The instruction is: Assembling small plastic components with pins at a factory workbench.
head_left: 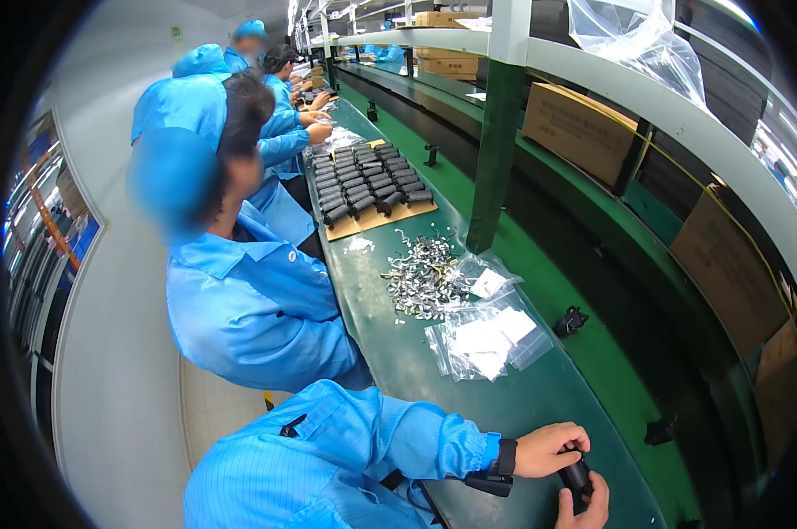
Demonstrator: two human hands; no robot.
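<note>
the left hand (550, 450) and right hand (590, 506) both have their grip wrapped around a black cylinder (577, 476) over the bench (394, 357); this piece seems unfinished. similar black units (368, 181) lie in rows, loose small parts (420, 280) heaped nearer.

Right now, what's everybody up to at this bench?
The wearer's left hand and right hand hold a black cylinder at the bench. Farther along lie clear bags, a heap of small parts and a board bearing rows of similar dark pieces. Co-workers in blue line the left side.
</note>
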